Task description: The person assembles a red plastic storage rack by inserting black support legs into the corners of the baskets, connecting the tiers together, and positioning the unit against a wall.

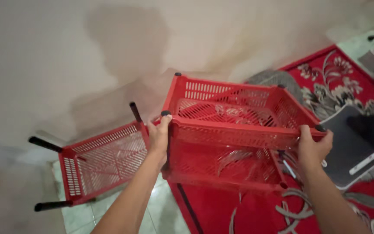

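Note:
I hold a red slotted plastic basket (230,136) up in front of me, above the floor. My left hand (159,138) grips its near left corner by a black corner cap. My right hand (313,146) grips its near right corner. The basket is level, its inside open to view. A second red basket tier (104,162) with black legs lies tipped on its side against the wall, just left of my left hand.
A stained beige wall (87,52) fills the upper left. A red floral carpet (325,82) covers the floor at right, with a dark flat scale-like device (351,147) on it. Pale green tiles (161,212) show below the baskets.

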